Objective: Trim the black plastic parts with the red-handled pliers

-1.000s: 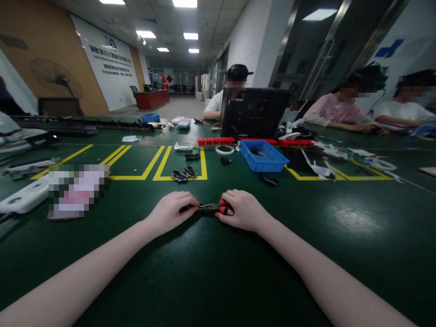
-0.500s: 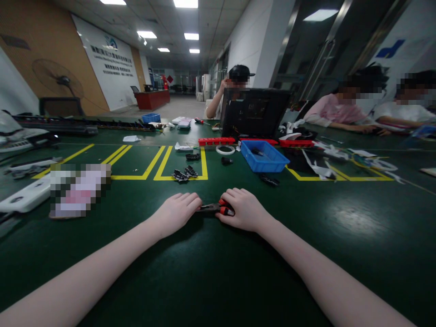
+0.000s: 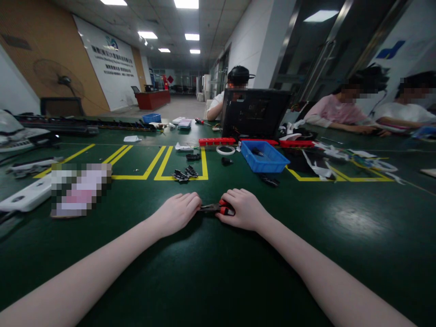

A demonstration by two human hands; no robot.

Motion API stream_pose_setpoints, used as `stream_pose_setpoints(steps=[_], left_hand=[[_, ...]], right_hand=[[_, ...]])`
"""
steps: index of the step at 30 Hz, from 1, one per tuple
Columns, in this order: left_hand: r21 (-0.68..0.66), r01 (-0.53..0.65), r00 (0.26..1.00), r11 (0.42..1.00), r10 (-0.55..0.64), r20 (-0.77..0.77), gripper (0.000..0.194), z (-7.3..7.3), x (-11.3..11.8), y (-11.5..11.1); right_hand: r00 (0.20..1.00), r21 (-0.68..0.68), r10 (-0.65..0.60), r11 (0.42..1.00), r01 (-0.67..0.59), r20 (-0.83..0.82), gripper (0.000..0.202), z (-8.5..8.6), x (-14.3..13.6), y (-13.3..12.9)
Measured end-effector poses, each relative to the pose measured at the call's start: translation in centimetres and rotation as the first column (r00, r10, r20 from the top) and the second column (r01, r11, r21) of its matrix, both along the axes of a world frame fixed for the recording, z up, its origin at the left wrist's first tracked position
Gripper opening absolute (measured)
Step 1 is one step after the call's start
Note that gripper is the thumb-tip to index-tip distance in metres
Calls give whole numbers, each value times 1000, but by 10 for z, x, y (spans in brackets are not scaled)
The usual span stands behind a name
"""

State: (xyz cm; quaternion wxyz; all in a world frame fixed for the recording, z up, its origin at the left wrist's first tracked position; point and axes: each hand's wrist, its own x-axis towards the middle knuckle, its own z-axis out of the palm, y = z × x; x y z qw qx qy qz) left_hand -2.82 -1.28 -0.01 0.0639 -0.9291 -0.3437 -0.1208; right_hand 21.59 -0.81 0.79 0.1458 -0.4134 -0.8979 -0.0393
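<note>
A pair of pliers (image 3: 211, 208) with red and black handles lies level between my two hands, just above the dark green table (image 3: 218, 277). My right hand (image 3: 242, 210) is closed around its handles. The fingers of my left hand (image 3: 179, 212) are pinched together at the tips of the jaws. What lies between those fingers is hidden from view. Beyond my hands, small black broken-looking parts (image 3: 185, 174) lie by a yellow tape line. A blue bin (image 3: 264, 157) with a dark item inside stands ahead of my right hand.
On the left lie a white power strip (image 3: 29, 194) and a blurred pinkish flat object (image 3: 80, 193). A white ring (image 3: 225, 150), red strips (image 3: 217, 141) and a large black panel (image 3: 255, 112) are farther back. Several people sit around the table; loose wires (image 3: 371, 161) lie at right.
The person across the table has lowered the raised hand from beside the head. My hands and the pliers have hardly moved.
</note>
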Motion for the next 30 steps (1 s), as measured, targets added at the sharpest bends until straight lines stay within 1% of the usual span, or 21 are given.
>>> stream_pose_setpoints(steps=[13, 17, 23, 27, 30], left_hand=[[-98, 45, 990, 994, -31, 136, 9, -1, -4, 2], [-113, 66, 988, 991, -48, 148, 12, 0, -7, 2], [-138, 94, 989, 986, -76, 130, 16, 7, -10, 1], [-187, 121, 987, 975, -98, 130, 29, 9, -12, 1], [-221, 137, 981, 966, -101, 166, 29, 7, -12, 2]], right_hand=[[1000, -55, 8, 998, -9, -18, 30, 0, 0, 1], [1000, -51, 1, 999, -2, -14, 30, 0, -1, 1], [1000, -66, -13, 998, 14, 11, 30, 3, 1, 2], [1000, -74, -24, 997, 25, 13, 29, 5, 3, 2], [999, -81, -31, 996, 32, 14, 29, 6, 4, 3]])
